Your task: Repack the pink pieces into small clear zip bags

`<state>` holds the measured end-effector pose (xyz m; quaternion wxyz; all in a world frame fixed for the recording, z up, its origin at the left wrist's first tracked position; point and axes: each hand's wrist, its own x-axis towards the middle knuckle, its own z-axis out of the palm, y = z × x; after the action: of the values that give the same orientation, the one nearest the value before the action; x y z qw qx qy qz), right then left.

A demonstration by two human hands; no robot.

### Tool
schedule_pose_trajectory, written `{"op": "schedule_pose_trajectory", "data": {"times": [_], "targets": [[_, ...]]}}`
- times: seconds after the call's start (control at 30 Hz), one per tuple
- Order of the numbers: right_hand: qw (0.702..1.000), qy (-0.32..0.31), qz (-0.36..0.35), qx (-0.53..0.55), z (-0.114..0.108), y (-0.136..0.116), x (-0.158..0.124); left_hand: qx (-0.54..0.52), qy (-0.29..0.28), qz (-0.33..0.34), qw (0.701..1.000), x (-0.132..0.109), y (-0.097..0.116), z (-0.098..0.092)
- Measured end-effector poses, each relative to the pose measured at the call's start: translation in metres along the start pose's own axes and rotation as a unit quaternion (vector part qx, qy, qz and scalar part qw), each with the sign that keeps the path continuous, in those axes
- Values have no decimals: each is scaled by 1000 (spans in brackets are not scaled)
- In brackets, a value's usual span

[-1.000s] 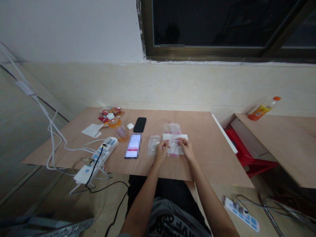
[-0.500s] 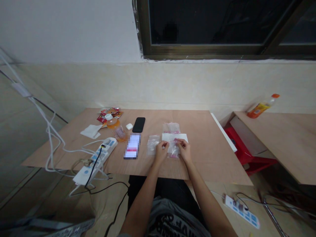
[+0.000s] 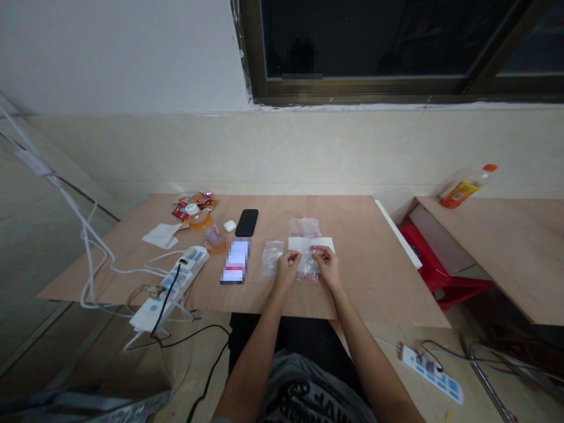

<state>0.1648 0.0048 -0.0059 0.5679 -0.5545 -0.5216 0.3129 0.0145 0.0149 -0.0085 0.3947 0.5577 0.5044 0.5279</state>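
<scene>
The left hand (image 3: 287,271) and right hand (image 3: 328,267) sit close together above a wooden table (image 3: 370,288), each pinching the top edge of a small clear zip bag (image 3: 308,269) between thumb and fingers. The bag overlaps the lower edge of a white paper strip (image 3: 311,244); from this view it is hard to tell whether its seal is open. A second clear bag (image 3: 272,257) lies just beside the left hand, and a third clear bag (image 3: 304,227) lies just behind the strip.

Further left on the table are a blurred flat packet (image 3: 235,261), a black smartphone (image 3: 247,222), a white earbud case (image 3: 230,225), a tilted plastic bottle (image 3: 206,233), crumpled snack wrappers (image 3: 196,205) and a white tissue (image 3: 160,235). A white power strip (image 3: 185,269) sits at the near edge, its cables trailing down.
</scene>
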Motion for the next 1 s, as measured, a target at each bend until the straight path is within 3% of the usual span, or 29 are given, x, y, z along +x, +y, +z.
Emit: {"op": "schedule_pose_trajectory", "data": {"times": [1.0], "targets": [[999, -22, -3, 45, 2, 2, -3, 12, -50, 9, 999, -3, 6, 1]]}}
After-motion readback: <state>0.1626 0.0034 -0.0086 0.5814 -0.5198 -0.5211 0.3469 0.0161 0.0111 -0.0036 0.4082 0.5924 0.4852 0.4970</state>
